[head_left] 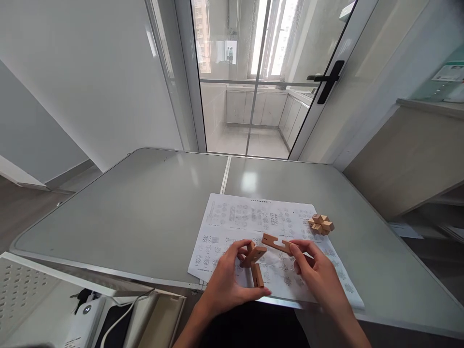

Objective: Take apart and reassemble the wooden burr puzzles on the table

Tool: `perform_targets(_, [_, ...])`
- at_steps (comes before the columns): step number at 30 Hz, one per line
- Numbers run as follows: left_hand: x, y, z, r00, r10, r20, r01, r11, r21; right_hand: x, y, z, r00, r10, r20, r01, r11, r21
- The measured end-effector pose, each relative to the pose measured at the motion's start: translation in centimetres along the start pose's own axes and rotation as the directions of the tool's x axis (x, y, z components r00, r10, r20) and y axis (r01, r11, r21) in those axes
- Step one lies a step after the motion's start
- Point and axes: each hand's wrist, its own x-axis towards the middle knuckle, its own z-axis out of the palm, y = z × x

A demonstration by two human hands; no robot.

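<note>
My left hand pinches two joined notched wooden puzzle pieces just above a printed instruction sheet. Close beside it, my right hand grips one end of a single notched wooden bar, which points toward the left hand's pieces without touching them. Further right on the sheet's edge lies an assembled wooden burr puzzle, untouched.
The sheet lies on a grey folding table near its front edge. A glass door with a black handle stands behind the table. A wooden counter is at the right. A white device with a cable sits low at the left.
</note>
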Motion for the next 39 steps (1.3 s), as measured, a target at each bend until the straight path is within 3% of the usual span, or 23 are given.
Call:
perform_targets(7, [0.0, 0.4, -0.3, 0.999, -0.024, 0.036, 0.024, 1.0, -0.004, 0.4, 1.3, 1.0, 0.996, -0.084, 0.001, 0.081, 0.965, -0.25])
perform_targets(14, [-0.1, 0.1, -0.5, 0.999, -0.031, 0.032, 0.035, 0.992, -0.125, 0.3, 1.4, 2.4, 0.975, -0.218, -0.052, 0.166, 0.859, -0.484])
perform_targets(17, [-0.1, -0.3, -0.4, 0.999, -0.015, 0.042, 0.022, 0.986, -0.167, 0.0, 1.5, 2.7, 0.963, -0.258, -0.081, 0.183, 0.843, -0.506])
perform_targets(19, [-0.1, -0.5, -0.4, 0.999, -0.001, 0.048, 0.011, 0.979, -0.204, -0.5, 1.2, 2.8, 0.929, -0.361, -0.082, 0.29, 0.847, -0.446])
perform_targets(22, [-0.2, -0.7, -0.3, 0.999, 0.011, 0.033, -0.001, 0.96, -0.281, -1.8, 0.0, 2.9, 0.822, -0.569, -0.042, 0.524, 0.782, -0.337])
perform_targets(24, [-0.2, -0.7, -0.3, 1.0, 0.011, 0.021, -0.003, 0.939, -0.344, -2.7, -1.0, 3.2, 0.749, -0.661, 0.032, 0.642, 0.713, -0.282])
perform_targets(27, [-0.3, -0.7, -0.2, 1.0, -0.009, 0.028, 0.02, 0.902, -0.431, -3.6, -2.3, 4.0, 0.698, -0.686, 0.205, 0.716, 0.664, -0.214])
perform_targets(29, [-0.3, -0.6, -0.3, 0.999, -0.023, 0.043, 0.04, 0.883, -0.467, -3.7, -2.6, 4.6, 0.694, -0.667, 0.271, 0.72, 0.659, -0.218])
perform_targets(32, [-0.4, -0.5, -0.4, 0.999, -0.017, 0.051, 0.039, 0.877, -0.479, -3.3, -2.7, 5.2, 0.707, -0.651, 0.276, 0.707, 0.665, -0.242])
perform_targets(36, [-0.4, -0.3, -0.5, 0.999, -0.022, 0.047, 0.042, 0.877, -0.479, -2.8, -2.7, 5.5, 0.745, -0.619, 0.247, 0.666, 0.702, -0.25])
perform_targets(39, [-0.5, -0.4, -0.5, 0.999, -0.031, 0.044, 0.048, 0.888, -0.458, -2.7, -3.0, 5.5, 0.782, -0.548, 0.296, 0.618, 0.744, -0.256])
